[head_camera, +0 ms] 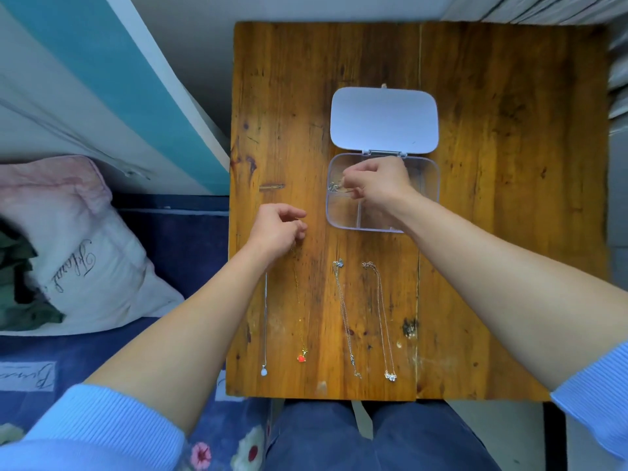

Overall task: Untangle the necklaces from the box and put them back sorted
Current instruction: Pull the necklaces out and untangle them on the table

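A clear compartment box (pixel 433 185) stands open on the wooden table (pixel 492 232), its white lid (pixel 384 119) folded back. My right hand (pixel 377 185) is over the box and pinches a thin silver necklace (pixel 334 187) at the upper left compartment. My left hand (pixel 278 227) hovers at the top end of a gold chain with a red pendant (pixel 301 357), fingers curled; whether it pinches the chain is unclear. Laid out straight on the table are a silver chain with a white pendant (pixel 264 371), a silver necklace (pixel 345 317) and a rose-gold necklace (pixel 384 321).
A small wooden peg or clip (pixel 272 186) lies left of the box. A bed with a pink-white pillow (pixel 78 253) and blue floral blanket (pixel 204 447) borders the table's left edge. My knees (pixel 373 436) are under the near edge.
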Demonstrator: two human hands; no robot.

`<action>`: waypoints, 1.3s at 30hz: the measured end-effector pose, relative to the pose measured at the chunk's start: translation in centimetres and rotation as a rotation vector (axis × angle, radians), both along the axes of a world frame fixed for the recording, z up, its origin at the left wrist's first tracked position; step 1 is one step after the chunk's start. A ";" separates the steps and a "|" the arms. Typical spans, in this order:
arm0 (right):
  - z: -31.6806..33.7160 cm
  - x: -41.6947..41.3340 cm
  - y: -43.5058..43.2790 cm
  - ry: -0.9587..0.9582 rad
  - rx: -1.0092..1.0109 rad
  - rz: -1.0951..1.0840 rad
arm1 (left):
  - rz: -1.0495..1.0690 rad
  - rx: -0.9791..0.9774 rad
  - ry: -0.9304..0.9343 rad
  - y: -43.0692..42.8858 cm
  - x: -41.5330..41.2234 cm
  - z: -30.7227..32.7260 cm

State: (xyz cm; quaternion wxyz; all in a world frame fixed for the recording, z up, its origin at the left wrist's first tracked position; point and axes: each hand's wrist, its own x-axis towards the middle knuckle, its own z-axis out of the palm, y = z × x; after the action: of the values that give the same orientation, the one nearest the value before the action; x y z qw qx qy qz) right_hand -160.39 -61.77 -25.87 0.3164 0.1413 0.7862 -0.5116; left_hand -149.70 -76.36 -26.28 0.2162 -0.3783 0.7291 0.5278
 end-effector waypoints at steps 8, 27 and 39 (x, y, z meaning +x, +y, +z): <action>2.6 4.2 9.0 -0.169 -0.087 0.027 | -0.220 -0.332 0.326 4.3 -2.5 2.7; 1.1 10.6 18.2 -0.245 -0.159 -0.199 | -1.012 -0.689 0.475 10.7 -1.8 -0.2; 1.8 13.0 21.3 -0.182 -0.039 -0.134 | -0.572 0.075 0.146 10.9 -1.9 5.7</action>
State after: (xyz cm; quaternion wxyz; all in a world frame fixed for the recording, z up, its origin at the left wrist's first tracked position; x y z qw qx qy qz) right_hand -147.43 -40.49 -24.12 0.3543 0.2333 0.7330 -0.5318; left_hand -151.61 -65.48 -20.55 0.3169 -0.1105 0.7996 0.4980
